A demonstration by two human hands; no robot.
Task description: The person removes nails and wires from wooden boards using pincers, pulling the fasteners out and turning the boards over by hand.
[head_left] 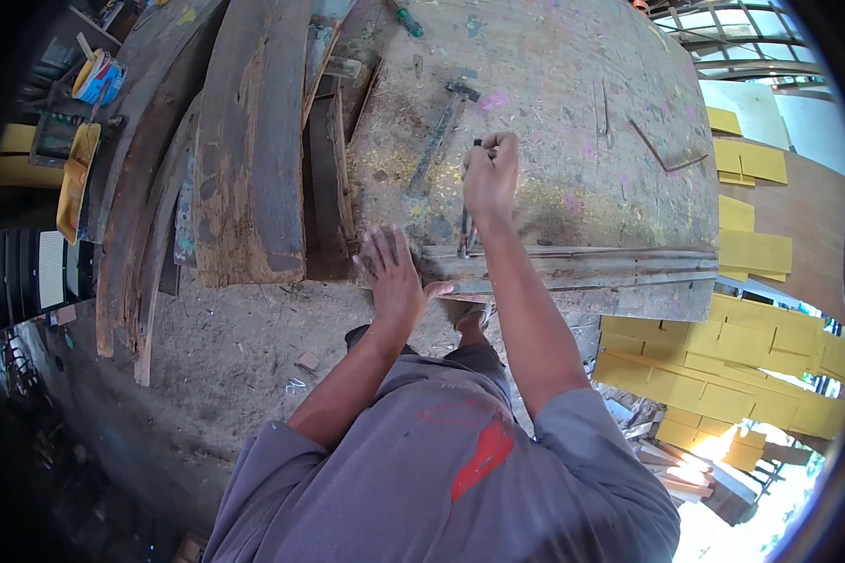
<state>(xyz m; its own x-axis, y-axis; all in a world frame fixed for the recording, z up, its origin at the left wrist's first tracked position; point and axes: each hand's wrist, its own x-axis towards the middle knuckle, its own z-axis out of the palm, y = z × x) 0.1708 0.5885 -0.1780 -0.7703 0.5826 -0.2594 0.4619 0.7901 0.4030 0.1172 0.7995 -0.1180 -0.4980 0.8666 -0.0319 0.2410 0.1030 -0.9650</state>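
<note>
Near the middle of the view, my right hand is closed around a slim tool with a dark handle. The tool's shaft points down to a long weathered wooden strip along the table's near edge. My left hand lies with fingers spread at the strip's left end, its thumb pointing right along the edge. Left of my right hand, a hammer rests on the paint-spotted table.
Thick old planks lie on the left. A green-handled tool is at the table's far side, and an angled metal piece lies right. Yellow panels stand beyond the right edge. A paint bucket is far left.
</note>
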